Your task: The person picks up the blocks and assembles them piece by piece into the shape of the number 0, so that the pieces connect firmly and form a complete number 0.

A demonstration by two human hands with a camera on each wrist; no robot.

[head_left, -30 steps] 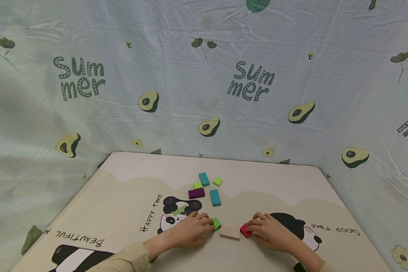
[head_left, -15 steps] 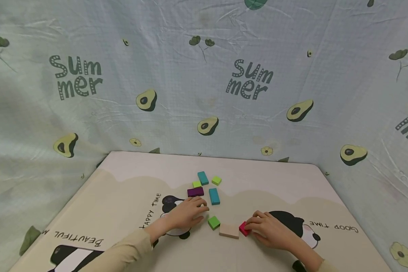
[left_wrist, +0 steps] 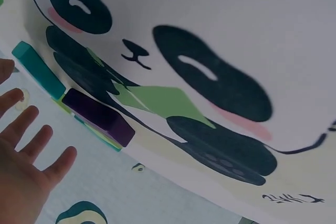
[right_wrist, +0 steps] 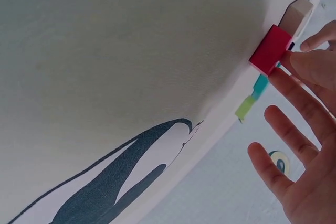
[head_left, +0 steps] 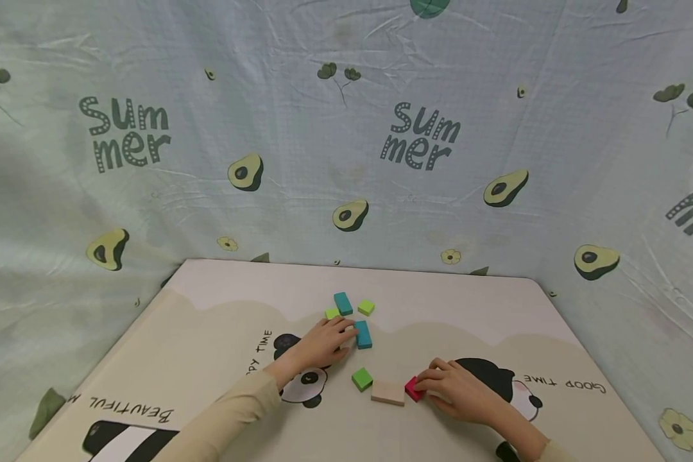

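Note:
My left hand [head_left: 319,343] reaches over the blocks with its fingers loosely spread. In the left wrist view the purple block [left_wrist: 98,116] and a teal block [left_wrist: 39,69] lie just beyond its fingertips; the head view hides the purple one under the hand. My right hand [head_left: 459,393] holds the red block [head_left: 413,389] between thumb and fingertips on the table. That red block sits at the right end of a plain wooden block [head_left: 388,393]. A green block [head_left: 362,379] lies at the wooden block's left end.
Behind the left hand are a teal block [head_left: 343,303] and two lime blocks, one at the right [head_left: 366,307]. Another teal block [head_left: 363,335] lies beside the left fingertips. A panda-printed mat [head_left: 468,308] covers the table; a patterned curtain [head_left: 300,128] stands behind.
My left hand has let go of the green block and moved away from me, over the purple block. My right hand stays at the red block.

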